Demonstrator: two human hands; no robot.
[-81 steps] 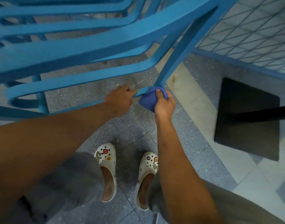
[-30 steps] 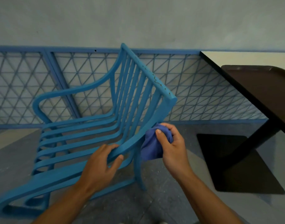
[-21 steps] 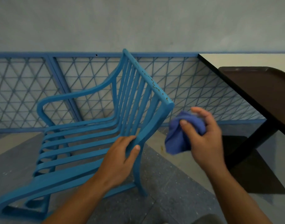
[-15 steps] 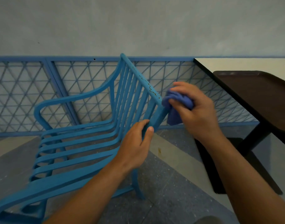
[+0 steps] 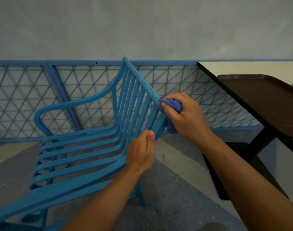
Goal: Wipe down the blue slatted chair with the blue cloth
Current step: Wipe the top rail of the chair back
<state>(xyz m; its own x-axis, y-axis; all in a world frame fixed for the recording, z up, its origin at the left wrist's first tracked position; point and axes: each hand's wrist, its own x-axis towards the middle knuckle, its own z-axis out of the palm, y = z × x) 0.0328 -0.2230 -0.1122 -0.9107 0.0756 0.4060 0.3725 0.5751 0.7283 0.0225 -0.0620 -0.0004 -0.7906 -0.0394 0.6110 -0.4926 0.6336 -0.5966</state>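
Two hands work: my right hand (image 5: 186, 115) clamps the cloth (image 5: 171, 106) on the chair (image 5: 85, 144) top; left hand (image 5: 140, 152) grips its frame.

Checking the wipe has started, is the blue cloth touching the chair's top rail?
Touching. The head view shows the bunched blue cloth, gripped by the right hand, pressed against the blue slatted chair at its top rail's near corner.

The slatted plastic chair (image 5: 85, 152) is bright blue, with yellowish squiggles along its top rail. The bunched cloth (image 5: 171, 107) is a deeper violet-blue. The metal fence (image 5: 26, 100) shows a blue triangle lattice. The wall (image 5: 142, 27) is grey-green, the tray (image 5: 267, 100) dark brown on a cream, black-edged table (image 5: 242, 67), and the floor (image 5: 172, 197) is speckled grey with beige bands.
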